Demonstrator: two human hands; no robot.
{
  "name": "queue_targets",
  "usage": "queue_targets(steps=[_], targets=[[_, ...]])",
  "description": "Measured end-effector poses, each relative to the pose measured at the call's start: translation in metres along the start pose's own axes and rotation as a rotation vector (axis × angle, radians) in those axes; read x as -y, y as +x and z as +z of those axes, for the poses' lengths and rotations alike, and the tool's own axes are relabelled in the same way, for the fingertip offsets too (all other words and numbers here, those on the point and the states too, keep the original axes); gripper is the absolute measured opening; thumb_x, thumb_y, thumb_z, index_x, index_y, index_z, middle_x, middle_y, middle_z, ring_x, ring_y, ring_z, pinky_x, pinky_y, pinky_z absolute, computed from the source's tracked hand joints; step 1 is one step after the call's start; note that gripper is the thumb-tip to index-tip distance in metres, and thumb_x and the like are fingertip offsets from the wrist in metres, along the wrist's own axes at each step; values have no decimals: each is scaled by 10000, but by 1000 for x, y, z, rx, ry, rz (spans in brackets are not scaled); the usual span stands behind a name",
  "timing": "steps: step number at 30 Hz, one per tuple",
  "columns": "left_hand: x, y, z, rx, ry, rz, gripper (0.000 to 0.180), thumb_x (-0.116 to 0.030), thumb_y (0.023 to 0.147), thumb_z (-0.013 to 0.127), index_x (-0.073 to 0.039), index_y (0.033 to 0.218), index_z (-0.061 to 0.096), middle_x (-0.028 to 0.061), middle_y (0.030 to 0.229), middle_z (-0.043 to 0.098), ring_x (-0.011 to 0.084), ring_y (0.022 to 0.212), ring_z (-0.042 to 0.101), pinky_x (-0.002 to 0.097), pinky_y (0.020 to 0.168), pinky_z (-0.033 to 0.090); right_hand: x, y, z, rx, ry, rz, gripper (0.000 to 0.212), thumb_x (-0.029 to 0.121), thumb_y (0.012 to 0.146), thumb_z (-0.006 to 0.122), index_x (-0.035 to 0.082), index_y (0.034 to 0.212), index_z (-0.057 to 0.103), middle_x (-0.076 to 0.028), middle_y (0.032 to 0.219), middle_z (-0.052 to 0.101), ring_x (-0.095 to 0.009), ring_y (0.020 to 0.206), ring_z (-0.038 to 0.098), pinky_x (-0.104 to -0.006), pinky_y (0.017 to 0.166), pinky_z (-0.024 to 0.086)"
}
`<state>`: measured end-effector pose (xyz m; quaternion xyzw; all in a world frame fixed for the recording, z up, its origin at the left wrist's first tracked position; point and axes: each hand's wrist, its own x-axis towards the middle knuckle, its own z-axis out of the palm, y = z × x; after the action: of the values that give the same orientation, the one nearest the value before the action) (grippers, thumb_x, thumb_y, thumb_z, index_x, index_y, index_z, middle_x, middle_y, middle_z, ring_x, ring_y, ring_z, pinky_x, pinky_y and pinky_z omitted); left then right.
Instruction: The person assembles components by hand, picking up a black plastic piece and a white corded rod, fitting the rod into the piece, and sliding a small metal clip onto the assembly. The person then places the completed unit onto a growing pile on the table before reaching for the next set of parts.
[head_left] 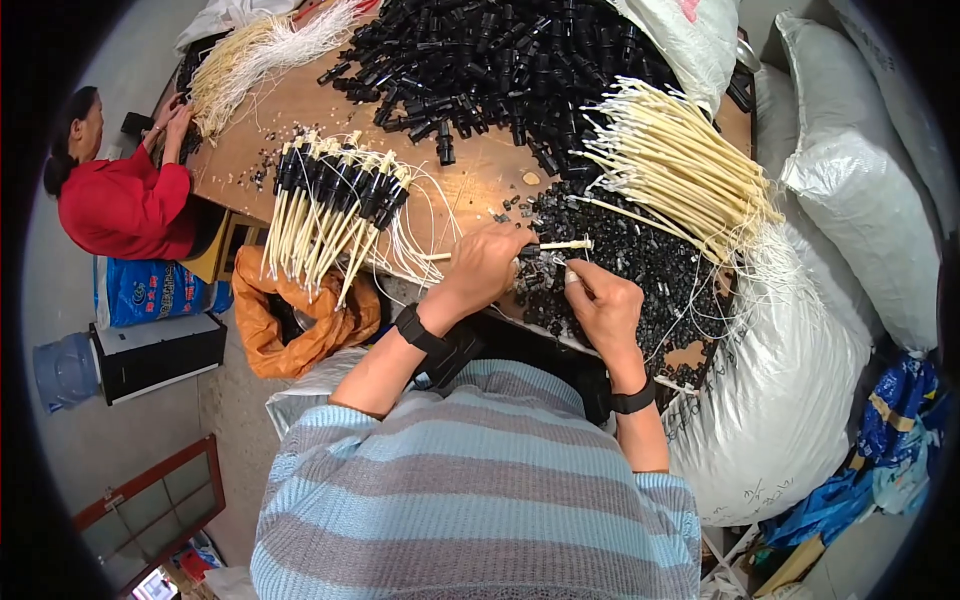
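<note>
My left hand (484,266) is closed round a cream tube with a black fitting, and the cream tube (566,245) sticks out on its right side over a heap of small black pieces (640,270). Just below that end, the thumb and forefinger of my right hand (606,304) are pinched together by a thin pale strand; what lies between them is too small to name. Left of my hands, several cream tubes with black fittings (340,185) lie side by side, white threads trailing from them. A big bundle of plain cream tubes (680,165) rests on the right.
Black plastic fittings (490,60) are piled at the back of the brown table (440,190). Large white sacks (860,180) stand along the right side. An orange bag (265,330) sits below the table's left edge. A co-worker in red (125,205) works at the far left.
</note>
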<state>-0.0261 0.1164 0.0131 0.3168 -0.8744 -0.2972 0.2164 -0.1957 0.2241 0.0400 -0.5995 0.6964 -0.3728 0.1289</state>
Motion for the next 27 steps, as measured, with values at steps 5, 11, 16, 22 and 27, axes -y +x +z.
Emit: queue_targets(steps=[5,11,16,22,27], targets=[[-7,1,-4,83,-9,-20,350,77,703,514,-19,1027,607,179,947,638,378,927,594,446,820,469,-3,-1,5,-12,23,-15,132,93,805,679,64,928,718,-129,712,662,-249,583,644,-316,542,482],[-10,0,2,134,-26,48,376,93,699,501,-30,1039,604,187,945,644,370,949,603,443,785,474,-4,-3,12,31,67,-36,134,92,823,666,59,945,712,-140,735,662,-272,604,647,-327,556,489],[-26,11,-9,380,-213,-72,415,96,690,532,-38,1079,582,158,935,656,370,963,610,452,780,473,2,-5,11,194,128,-3,143,52,870,588,40,1004,637,-180,732,625,-335,639,636,-378,562,481],[-17,10,-12,8,-248,128,317,43,655,651,-51,957,632,64,831,649,275,824,618,359,716,473,0,-7,12,163,37,-5,123,72,884,592,48,998,632,-175,744,629,-360,658,633,-386,560,486],[-14,3,-10,-112,-300,203,203,49,649,660,-53,824,653,43,813,647,236,792,602,333,718,468,2,-10,18,33,234,-24,210,105,882,621,80,1085,668,-162,786,664,-304,631,648,-341,573,494]])
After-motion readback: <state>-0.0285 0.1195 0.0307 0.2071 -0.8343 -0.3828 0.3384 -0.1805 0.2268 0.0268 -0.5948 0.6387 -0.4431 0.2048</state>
